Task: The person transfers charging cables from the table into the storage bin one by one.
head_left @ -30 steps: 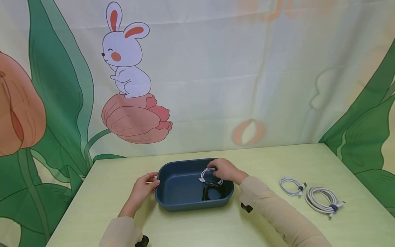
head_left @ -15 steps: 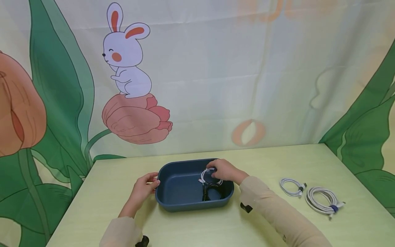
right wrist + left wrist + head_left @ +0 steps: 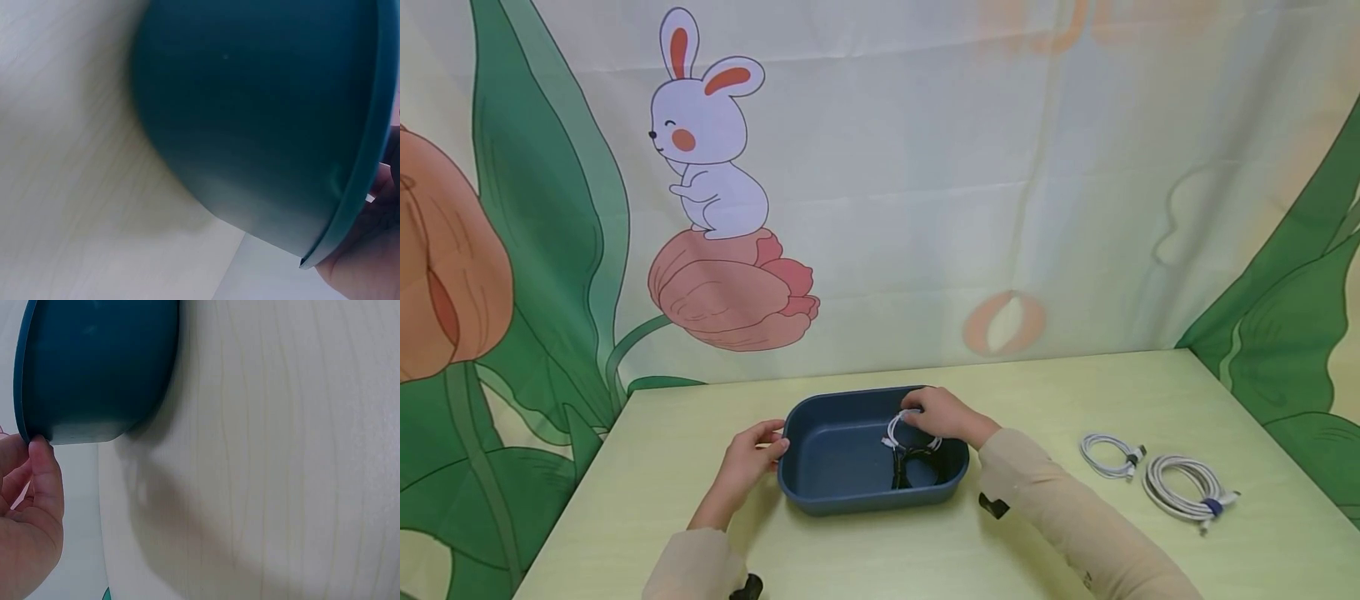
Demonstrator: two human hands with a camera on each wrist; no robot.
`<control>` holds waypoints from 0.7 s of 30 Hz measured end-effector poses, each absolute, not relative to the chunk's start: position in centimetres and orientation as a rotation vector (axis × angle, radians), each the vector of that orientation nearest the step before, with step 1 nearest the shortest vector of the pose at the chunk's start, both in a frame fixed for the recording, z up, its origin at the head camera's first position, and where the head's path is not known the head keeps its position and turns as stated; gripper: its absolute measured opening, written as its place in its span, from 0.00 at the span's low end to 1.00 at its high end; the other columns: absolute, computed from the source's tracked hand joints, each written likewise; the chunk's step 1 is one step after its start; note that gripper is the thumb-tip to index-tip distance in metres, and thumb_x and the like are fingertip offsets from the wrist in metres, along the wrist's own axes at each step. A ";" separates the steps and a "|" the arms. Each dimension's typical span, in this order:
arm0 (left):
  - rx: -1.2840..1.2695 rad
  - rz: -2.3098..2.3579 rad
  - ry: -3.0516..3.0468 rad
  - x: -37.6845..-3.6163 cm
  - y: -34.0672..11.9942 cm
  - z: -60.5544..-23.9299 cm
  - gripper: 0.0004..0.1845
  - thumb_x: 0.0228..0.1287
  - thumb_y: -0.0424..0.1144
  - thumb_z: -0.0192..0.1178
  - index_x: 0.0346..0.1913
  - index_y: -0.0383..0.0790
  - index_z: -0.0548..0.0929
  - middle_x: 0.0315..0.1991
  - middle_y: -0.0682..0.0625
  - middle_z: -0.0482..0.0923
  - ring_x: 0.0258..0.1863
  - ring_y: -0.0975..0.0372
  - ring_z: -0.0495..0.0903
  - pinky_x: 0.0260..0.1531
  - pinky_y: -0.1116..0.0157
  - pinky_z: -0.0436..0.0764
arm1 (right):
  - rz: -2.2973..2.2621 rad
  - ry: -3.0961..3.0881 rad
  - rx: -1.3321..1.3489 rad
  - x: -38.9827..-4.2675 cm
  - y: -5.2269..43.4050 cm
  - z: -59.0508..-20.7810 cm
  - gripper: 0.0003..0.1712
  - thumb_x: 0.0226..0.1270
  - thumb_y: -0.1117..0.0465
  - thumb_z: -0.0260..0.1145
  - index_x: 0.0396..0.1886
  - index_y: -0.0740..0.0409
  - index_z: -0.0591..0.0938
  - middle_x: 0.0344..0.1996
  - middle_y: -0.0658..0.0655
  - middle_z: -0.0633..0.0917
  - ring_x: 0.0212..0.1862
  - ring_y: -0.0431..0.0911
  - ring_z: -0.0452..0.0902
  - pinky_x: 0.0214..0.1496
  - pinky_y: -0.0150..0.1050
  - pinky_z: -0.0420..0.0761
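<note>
A dark blue rectangular box (image 3: 835,462) with rounded corners stands on the table. My left hand (image 3: 747,462) holds its left end, thumb and fingers at the rim; the left wrist view shows this hand (image 3: 31,519) at the box's edge. Over the right part of the box, my right hand (image 3: 951,415) pinches a coiled white cable (image 3: 892,429), partly hidden by the fingers. A coiled black cable (image 3: 898,477) lies below it inside the box. In the right wrist view the box wall (image 3: 250,125) covers most of the right hand (image 3: 369,250).
To the right on the pale table (image 3: 865,558) lie a thin white cable coil (image 3: 1101,454) with a black tie and a thicker whitish coil (image 3: 1183,487) with a blue tie. A printed curtain (image 3: 895,208) hangs behind the table.
Almost nothing differs. My right forearm has shifted very slightly left, while both hands keep their places on the box and the white cable.
</note>
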State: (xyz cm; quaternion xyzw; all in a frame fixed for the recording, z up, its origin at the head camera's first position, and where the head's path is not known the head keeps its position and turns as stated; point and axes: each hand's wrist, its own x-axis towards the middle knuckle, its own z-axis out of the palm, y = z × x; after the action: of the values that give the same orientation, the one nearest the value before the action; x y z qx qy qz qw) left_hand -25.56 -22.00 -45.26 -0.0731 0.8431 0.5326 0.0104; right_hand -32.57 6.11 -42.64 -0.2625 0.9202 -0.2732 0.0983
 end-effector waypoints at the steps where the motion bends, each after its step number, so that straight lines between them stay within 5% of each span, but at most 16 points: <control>1: -0.227 1.666 2.630 -25.5 -22.0 -45.2 0.20 0.60 0.31 0.52 0.56 0.31 0.69 0.41 0.40 0.71 0.31 0.62 0.74 0.30 0.69 0.78 | -0.810 2.723 -0.774 -32.6 6.1 -42.7 0.16 0.63 0.60 0.55 0.47 0.64 0.77 0.44 0.59 0.81 0.44 0.50 0.76 0.47 0.43 0.75; 10: -0.223 1.670 2.625 -25.5 -22.0 -45.2 0.20 0.61 0.31 0.52 0.56 0.31 0.69 0.41 0.40 0.70 0.32 0.62 0.73 0.30 0.69 0.78 | -0.861 2.722 -0.707 -33.3 5.9 -43.0 0.17 0.67 0.54 0.49 0.38 0.60 0.79 0.27 0.53 0.78 0.29 0.43 0.70 0.34 0.36 0.70; 21: -0.237 1.661 2.625 -25.7 -22.1 -45.5 0.20 0.61 0.32 0.53 0.57 0.32 0.69 0.42 0.40 0.71 0.33 0.61 0.74 0.32 0.68 0.78 | -0.890 2.732 -0.643 -33.5 5.7 -43.3 0.18 0.68 0.52 0.47 0.35 0.60 0.79 0.26 0.53 0.76 0.31 0.45 0.70 0.36 0.38 0.69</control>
State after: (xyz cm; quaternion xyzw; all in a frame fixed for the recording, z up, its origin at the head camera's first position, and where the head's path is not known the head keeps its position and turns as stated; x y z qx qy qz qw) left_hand -25.67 -22.09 -45.50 -0.0761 0.8424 0.5332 0.0130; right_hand -33.48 5.67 -43.27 -0.2172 0.9234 -0.3008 0.0985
